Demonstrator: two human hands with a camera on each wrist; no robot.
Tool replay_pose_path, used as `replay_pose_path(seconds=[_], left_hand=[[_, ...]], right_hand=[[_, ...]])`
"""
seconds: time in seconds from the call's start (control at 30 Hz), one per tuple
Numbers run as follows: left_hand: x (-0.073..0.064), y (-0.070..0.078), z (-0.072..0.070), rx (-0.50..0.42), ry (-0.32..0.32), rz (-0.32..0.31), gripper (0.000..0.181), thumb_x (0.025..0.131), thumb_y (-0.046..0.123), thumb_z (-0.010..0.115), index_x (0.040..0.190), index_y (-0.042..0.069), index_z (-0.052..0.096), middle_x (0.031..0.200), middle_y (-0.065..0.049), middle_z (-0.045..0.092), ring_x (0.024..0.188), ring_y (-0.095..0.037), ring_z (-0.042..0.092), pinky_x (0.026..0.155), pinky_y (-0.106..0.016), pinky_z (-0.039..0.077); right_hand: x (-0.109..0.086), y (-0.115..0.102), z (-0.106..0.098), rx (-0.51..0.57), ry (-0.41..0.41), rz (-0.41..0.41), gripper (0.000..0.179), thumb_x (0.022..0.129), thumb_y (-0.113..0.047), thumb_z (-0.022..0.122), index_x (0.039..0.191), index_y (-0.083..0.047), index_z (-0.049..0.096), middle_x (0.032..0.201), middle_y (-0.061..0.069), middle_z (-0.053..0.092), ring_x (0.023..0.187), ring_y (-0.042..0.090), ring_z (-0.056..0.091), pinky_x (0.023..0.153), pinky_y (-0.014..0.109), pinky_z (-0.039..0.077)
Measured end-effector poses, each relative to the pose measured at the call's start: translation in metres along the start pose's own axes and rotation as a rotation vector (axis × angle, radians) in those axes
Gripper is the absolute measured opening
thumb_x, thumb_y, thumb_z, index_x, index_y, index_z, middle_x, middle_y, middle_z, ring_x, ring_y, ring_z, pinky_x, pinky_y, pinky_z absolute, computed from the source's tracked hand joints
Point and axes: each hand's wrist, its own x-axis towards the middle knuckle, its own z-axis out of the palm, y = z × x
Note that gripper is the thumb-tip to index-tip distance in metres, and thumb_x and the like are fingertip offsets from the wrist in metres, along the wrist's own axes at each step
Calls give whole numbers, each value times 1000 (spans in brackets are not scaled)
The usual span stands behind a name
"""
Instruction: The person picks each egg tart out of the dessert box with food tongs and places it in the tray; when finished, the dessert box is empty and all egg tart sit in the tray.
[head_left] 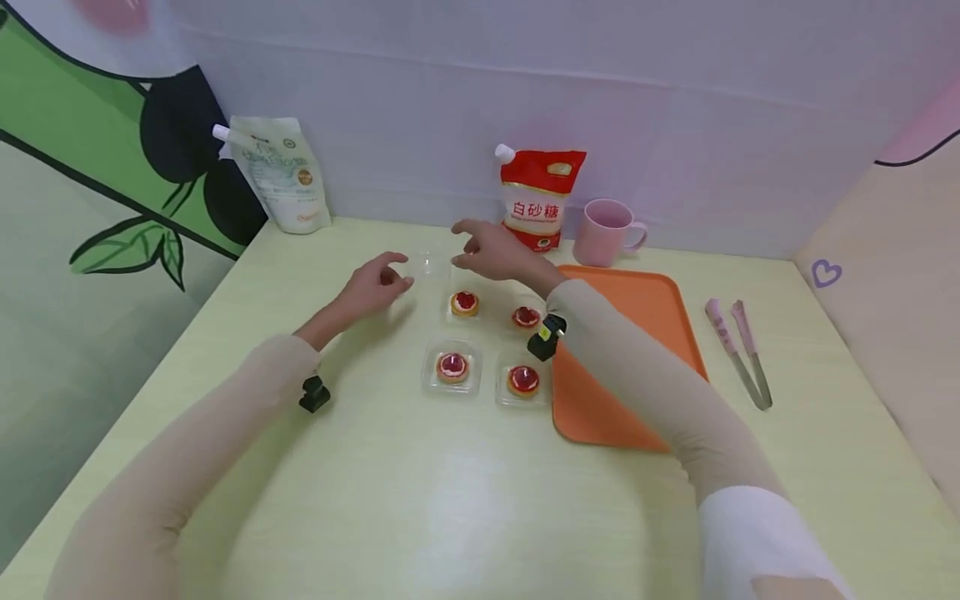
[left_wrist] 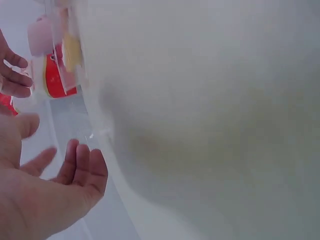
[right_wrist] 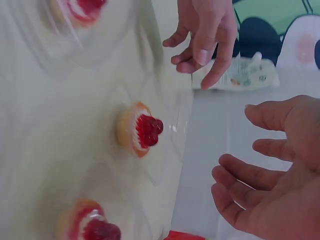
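Note:
Both hands hover over the far middle of the table, fingers loosely bent and holding nothing. My left hand (head_left: 375, 285) is just left of a clear plastic piece (head_left: 431, 265), and my right hand (head_left: 491, 248) is on its other side. Right below that piece sits a small tart (head_left: 465, 303) with red fruit and cream, in a clear tray. Nearby are more tarts: one (head_left: 526, 317) by the right wrist, one (head_left: 452, 367) in front, one (head_left: 523, 381) at front right. In the right wrist view, the fruit tart (right_wrist: 142, 131) lies between the hands and the camera.
An orange tray (head_left: 630, 417) lies under the right forearm, with tongs (head_left: 742, 354) to its right. Along the back stand a red and white sugar bag (head_left: 536, 200), a pink mug (head_left: 603, 233) and, at the left corner, a pale spouted pouch (head_left: 281, 175).

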Motion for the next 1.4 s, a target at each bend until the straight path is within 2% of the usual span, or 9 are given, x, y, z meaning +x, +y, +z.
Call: replay_pose_path(seconds=[0.13,0.33,0.5,0.63,0.83,0.93,1.03,1.2,1.4], left_hand=[[-17,-2,2,-32,-118,57,51,97,18,65,141,0,48,116,-22,63,111,-34,58,93,-41,46],[-38,-3,6,-56,-310,165,68,89,16,74,147,5,42,130,-20,57,124,-36,51,103,-53,43],[-46,-4,11,-31,-399,182,83,83,21,80,152,11,35,138,-16,53,132,-34,44,110,-56,34],[-51,0,16,-14,-436,210,94,78,23,85,154,14,31,142,-14,51,136,-34,41,116,-59,26],[-59,8,29,90,-396,251,105,70,35,90,155,18,31,139,-8,53,134,-32,39,108,-62,24],[-64,10,36,164,-347,277,109,66,41,92,154,17,33,139,-9,54,132,-33,39,100,-60,27],[-68,10,42,211,-301,292,111,62,42,94,153,17,35,139,-9,53,131,-33,39,99,-57,28],[-74,9,52,199,-250,292,109,62,42,94,151,18,37,145,-8,50,134,-31,36,103,-57,23],[-78,11,60,180,-206,283,103,65,40,93,150,16,41,147,-7,50,135,-30,38,105,-56,22]], right_hand=[[-23,-2,6,3,-25,11,60,96,-30,66,149,-14,42,138,18,59,121,29,60,96,40,53],[-52,-1,20,-63,-105,63,80,86,-44,76,153,-22,37,139,12,59,126,30,57,97,44,53],[-68,-1,33,-111,-112,40,86,82,-47,79,153,-21,37,140,10,59,127,28,56,99,46,51],[-76,-2,41,-159,-94,-6,86,80,-48,81,151,-20,40,139,7,59,126,24,57,101,47,49],[-87,-4,52,-215,-91,-95,83,78,-47,83,146,-19,43,133,8,63,119,26,61,97,50,47],[-91,-5,59,-227,-103,-118,85,76,-48,84,145,-21,44,135,6,62,122,24,59,99,51,46],[-94,-5,65,-237,-112,-134,87,75,-47,85,146,-22,43,141,3,58,129,22,55,104,53,43],[-96,-5,72,-252,-101,-152,84,74,-41,88,144,-18,45,141,3,57,126,23,56,101,51,46],[-97,-4,74,-237,-95,-124,78,75,-38,88,139,-17,49,137,5,59,120,22,57,98,46,48]])
